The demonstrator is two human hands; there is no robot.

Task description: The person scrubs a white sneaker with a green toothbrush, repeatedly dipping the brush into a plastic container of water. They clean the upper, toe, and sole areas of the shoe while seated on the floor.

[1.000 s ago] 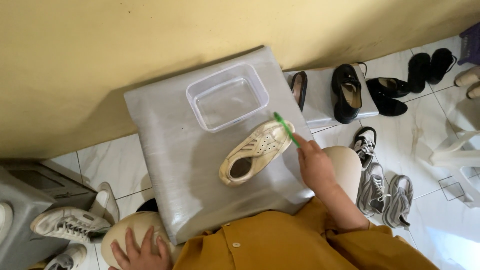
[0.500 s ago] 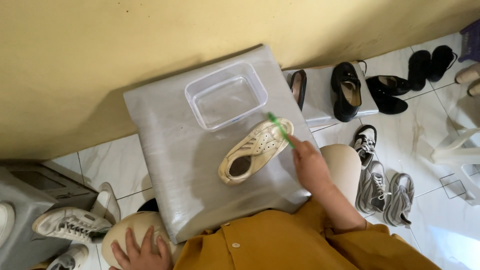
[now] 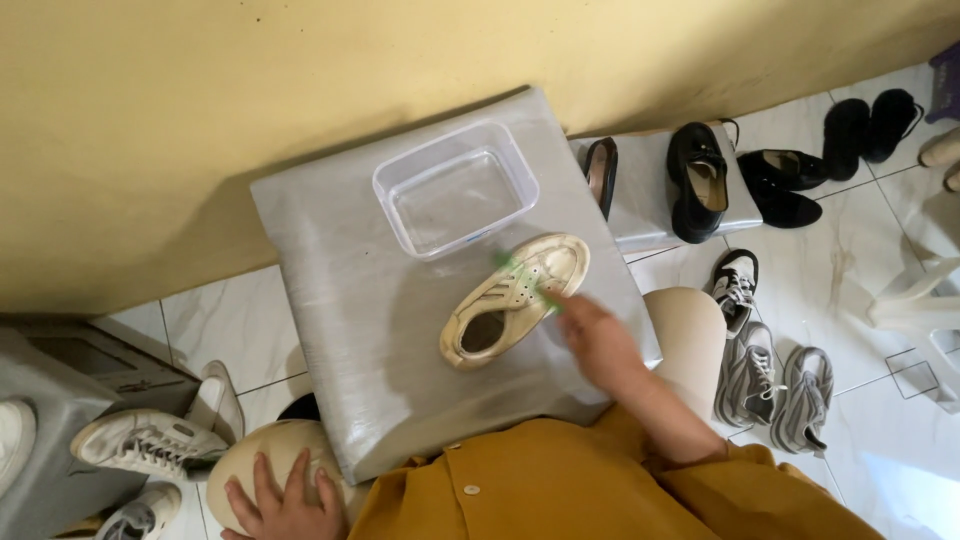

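A cream sneaker (image 3: 515,298) lies on a grey wrapped low table (image 3: 340,330). My right hand (image 3: 598,340) holds a green toothbrush (image 3: 525,278) whose blurred head is on the shoe's upper near the toe. My left hand (image 3: 285,495) rests flat on my left knee at the bottom edge. A clear plastic tub (image 3: 455,187) holding a little water stands just beyond the shoe.
Black shoes (image 3: 700,180) sit on a second grey block to the right, with more black shoes (image 3: 865,125) on the tiles. Grey sneakers (image 3: 775,375) lie by my right knee. White sneakers (image 3: 140,440) and a grey box (image 3: 60,400) are at left. A yellow wall runs behind.
My right hand has moved left and down with the toothbrush, from the toe's edge onto the shoe's upper. The shoe, tub and left hand stay put.
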